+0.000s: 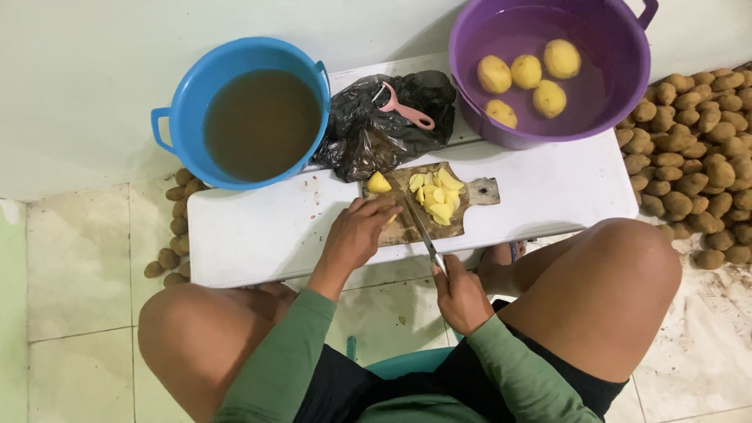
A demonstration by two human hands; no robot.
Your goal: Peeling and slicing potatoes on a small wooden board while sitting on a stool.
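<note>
Left hand (356,235) on potato piece (389,220), knife (421,228) in right hand (462,296).

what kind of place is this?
Likely a home or small food-prep spot, worked at floor level: a low white table on tiled floor, a heap of unpeeled potatoes, a purple tub of peeled ones, and a cutting board.

The white surface (251,235) holds a blue tub (235,63), a purple tub (470,31), a black bag (368,133) and a wooden cutting board (474,192); brown potatoes (689,168) lie on the floor (78,258)
</note>
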